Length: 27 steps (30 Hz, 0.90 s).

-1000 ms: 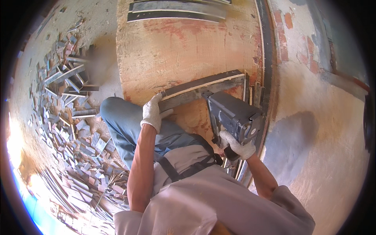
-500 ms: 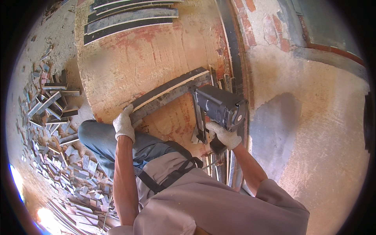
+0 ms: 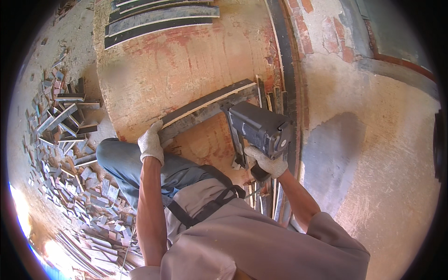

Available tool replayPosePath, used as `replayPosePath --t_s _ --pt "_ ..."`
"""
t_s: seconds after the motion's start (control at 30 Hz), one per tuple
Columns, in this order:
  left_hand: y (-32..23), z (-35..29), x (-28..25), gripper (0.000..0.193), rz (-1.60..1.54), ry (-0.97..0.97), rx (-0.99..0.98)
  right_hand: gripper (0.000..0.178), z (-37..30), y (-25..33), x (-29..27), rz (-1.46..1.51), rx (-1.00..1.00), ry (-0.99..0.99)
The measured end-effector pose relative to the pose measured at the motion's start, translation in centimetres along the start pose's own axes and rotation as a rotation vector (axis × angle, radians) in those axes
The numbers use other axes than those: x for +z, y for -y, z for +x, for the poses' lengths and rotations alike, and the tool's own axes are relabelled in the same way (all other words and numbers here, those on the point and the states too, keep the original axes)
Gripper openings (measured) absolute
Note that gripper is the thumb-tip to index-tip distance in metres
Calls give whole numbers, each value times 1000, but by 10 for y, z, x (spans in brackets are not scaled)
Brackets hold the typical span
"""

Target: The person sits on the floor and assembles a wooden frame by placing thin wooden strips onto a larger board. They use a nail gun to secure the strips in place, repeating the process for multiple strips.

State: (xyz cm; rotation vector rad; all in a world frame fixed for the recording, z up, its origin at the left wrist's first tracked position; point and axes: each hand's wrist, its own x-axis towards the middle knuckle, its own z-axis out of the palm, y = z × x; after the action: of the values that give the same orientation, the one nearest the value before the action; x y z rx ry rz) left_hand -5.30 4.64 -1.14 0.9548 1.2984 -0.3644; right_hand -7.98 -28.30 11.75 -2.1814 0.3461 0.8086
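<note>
My gloved left hand (image 3: 150, 143) closes round the near left end of a long piece made of dark-faced wooden strips (image 3: 205, 103), laid at a slant across the board. In my gloved right hand (image 3: 267, 162) is the handle of a black nail gun (image 3: 257, 126). The gun's nose meets the strip piece on its near side, toward the right end; whether it presses on it I cannot tell. Parts of my left fingers are hidden behind the strip's end.
Several dark strips (image 3: 163, 21) lie on the far part of the large stained wooden board (image 3: 172, 70). More narrow strips (image 3: 275, 100) stand by its right edge, beside a wall (image 3: 387, 154). Wood offcuts (image 3: 100, 186) cover the floor at left, beyond my bent knee (image 3: 109, 151).
The nail gun's nose has shifted slightly left along the strip piece. My left hand keeps its hold at the same end. The whole view has moved a little.
</note>
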Motion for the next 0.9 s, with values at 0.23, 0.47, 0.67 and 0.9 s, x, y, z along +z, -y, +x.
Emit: replayPosePath --t_s 0.23,0.47,0.67,0.9 --pt "2 -1 -6 30 67 15 162 36 -19 -23 1 -22 36 19" --pt "-7 -40 -44 24 74 234 708 42 -47 -86 7 -187 91 -246" --pt "-5 -41 -70 35 145 386 962 35 3 -214 7 393 74 -822" --pt "5 -51 -85 35 81 405 955 53 4 -89 14 -338 195 -724"
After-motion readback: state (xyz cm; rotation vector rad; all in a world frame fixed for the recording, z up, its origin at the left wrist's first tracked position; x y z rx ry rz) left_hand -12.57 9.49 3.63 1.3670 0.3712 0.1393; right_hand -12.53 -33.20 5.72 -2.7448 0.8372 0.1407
